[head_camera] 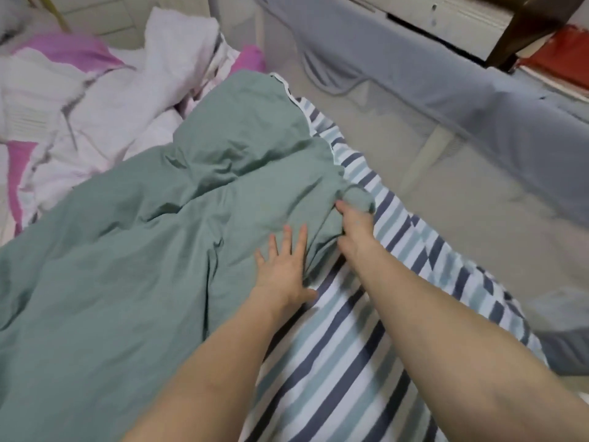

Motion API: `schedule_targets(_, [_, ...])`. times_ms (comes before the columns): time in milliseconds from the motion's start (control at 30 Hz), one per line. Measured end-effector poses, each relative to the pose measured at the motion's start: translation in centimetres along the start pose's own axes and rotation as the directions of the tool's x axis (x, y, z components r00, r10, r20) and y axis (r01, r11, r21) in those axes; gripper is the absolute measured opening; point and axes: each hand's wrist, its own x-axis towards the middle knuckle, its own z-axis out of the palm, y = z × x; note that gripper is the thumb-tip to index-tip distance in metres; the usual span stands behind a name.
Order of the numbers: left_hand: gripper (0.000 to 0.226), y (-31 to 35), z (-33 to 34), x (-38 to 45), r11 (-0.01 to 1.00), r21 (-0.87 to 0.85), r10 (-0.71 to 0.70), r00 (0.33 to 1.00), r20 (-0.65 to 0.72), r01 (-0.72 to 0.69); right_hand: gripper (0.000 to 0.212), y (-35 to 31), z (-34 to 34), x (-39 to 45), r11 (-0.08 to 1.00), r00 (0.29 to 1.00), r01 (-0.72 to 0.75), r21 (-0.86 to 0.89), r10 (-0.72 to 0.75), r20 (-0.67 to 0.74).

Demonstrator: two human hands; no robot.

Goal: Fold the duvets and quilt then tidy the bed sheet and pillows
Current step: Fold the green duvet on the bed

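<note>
A green duvet [153,224] lies crumpled across the middle and left of the bed. Its other face is striped in blue, teal and white [338,355] and shows along the right side. My left hand [283,269] presses flat on the green fabric near its edge, fingers straight and spread. My right hand [353,221] grips a bunched fold of the green duvet edge just beyond the left hand. A white and pink quilt [105,103] sits in a rumpled heap at the back left.
A grey mesh bed rail [446,100] runs along the right side of the bed. Behind it stand white furniture [452,23] and a red object [557,62]. A pink fabric piece [248,59] pokes up behind the duvet.
</note>
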Motion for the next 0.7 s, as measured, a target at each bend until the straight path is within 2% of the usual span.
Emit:
schedule_targets(67, [0.125, 2.5, -2.1, 1.8, 0.999, -0.045, 0.003, 0.995, -0.097, -0.007, 0.015, -5.2, 0.8, 0.2, 0.964, 0.975, 0.217, 0.154, -0.209, -0.071])
schedule_targets(100, [0.122, 3.6, -3.2, 2.9, 0.997, -0.067, 0.022, 0.987, -0.16, -0.033, 0.009, -7.3, 0.7, 0.0, 0.94, 0.962, 0.268, 0.213, -0.248, -0.118])
schedule_targets(133, [0.117, 4.9, -4.2, 3.9, 0.994, -0.086, 0.052, 0.977, -0.206, -0.071, 0.008, -8.4, -0.1, 0.1, 0.928, 0.955, 0.278, 0.25, -0.24, -0.171])
schedule_targets(200, [0.102, 6.5, -5.1, 5.3, 0.988, -0.066, 0.121, 0.973, -0.198, -0.137, 0.028, -7.9, -2.7, 0.2, 0.961, 0.964, 0.19, 0.203, -0.144, -0.223])
schedule_targets(233, [0.092, 7.4, -4.9, 5.6, 0.986, -0.052, 0.148, 0.978, -0.146, -0.156, 0.04, -7.1, -4.1, 0.1, 0.984, 0.98, 0.077, 0.161, -0.045, -0.194])
schedule_targets(267, [0.085, 8.1, -4.6, 5.7, 0.986, -0.046, 0.154, 0.984, -0.084, -0.159, 0.044, -6.6, -5.2, 0.1, 0.996, 0.987, -0.041, 0.082, 0.053, -0.149])
schedule_targets(300, [0.083, 8.3, -4.3, 5.6, 0.99, -0.052, 0.131, 0.991, -0.03, -0.133, 0.041, -6.5, -5.1, 0.4, 0.995, 0.993, -0.093, -0.038, 0.09, -0.075])
schedule_targets(333, [0.082, 8.3, -4.3, 5.6, 0.992, -0.078, 0.095, 0.995, -0.008, -0.095, 0.036, -7.5, -4.1, 0.9, 0.99, 0.999, -0.046, -0.131, 0.047, 0.008])
schedule_targets(367, [0.081, 8.4, -5.2, 5.9, 0.988, -0.14, 0.053, 0.998, -0.041, -0.058, 0.033, -9.8, -1.9, 1.5, 0.983, 0.995, 0.085, -0.162, -0.074, 0.069])
schedule_targets(400, [0.078, 8.2, -6.7, 6.2, 0.973, -0.228, 0.007, 0.988, -0.156, -0.043, 0.035, -12.8, 1.0, 1.1, 0.964, 0.966, 0.231, -0.128, -0.212, 0.149])
schedule_targets(433, [0.075, 7.8, -8.6, 6.8, 0.951, -0.303, -0.047, 0.94, -0.338, -0.061, 0.039, -15.9, 4.0, 0.1, 0.932, 0.91, 0.359, -0.06, -0.335, 0.243])
schedule_targets(467, [0.074, 7.4, -10.7, 7.5, 0.95, -0.299, -0.083, 0.856, -0.511, -0.086, 0.043, -18.4, 6.1, -0.5, 0.892, 0.86, 0.451, -0.007, -0.433, 0.269])
schedule_targets(500, [0.074, 6.9, -12.3, 8.2, 0.97, -0.232, -0.08, 0.795, -0.601, -0.077, 0.043, -19.7, 6.9, 0.2, 0.857, 0.839, 0.515, -0.004, -0.503, 0.205])
schedule_targets(533, [0.073, 6.6, -13.2, 8.6, 0.988, -0.139, -0.029, 0.806, -0.592, -0.066, 0.042, -19.8, 6.1, 0.8, 0.835, 0.835, 0.549, -0.042, -0.545, 0.076])
schedule_targets(567, [0.073, 6.7, -13.2, 8.8, 0.995, -0.059, 0.037, 0.869, -0.493, -0.076, 0.042, -18.6, 3.8, 2.3, 0.838, 0.837, 0.532, -0.123, -0.542, -0.071])
schedule_targets(633, [0.074, 7.4, -10.7, 8.7, 0.995, 0.033, 0.101, 0.983, -0.15, -0.097, 0.047, -14.9, -1.8, 4.3, 0.91, 0.889, 0.306, -0.28, -0.378, -0.259])
schedule_targets(667, [0.075, 7.7, -8.9, 8.5, 0.994, 0.044, 0.1, 0.995, -0.007, -0.1, 0.047, -13.1, -4.2, 5.0, 0.928, 0.902, 0.158, -0.339, -0.275, -0.333])
schedule_targets(700, [0.076, 7.7, -7.2, 8.3, 0.994, 0.047, 0.093, 0.993, 0.072, -0.097, 0.047, -11.8, -5.9, 5.9, 0.928, 0.892, 0.052, -0.368, -0.209, -0.4])
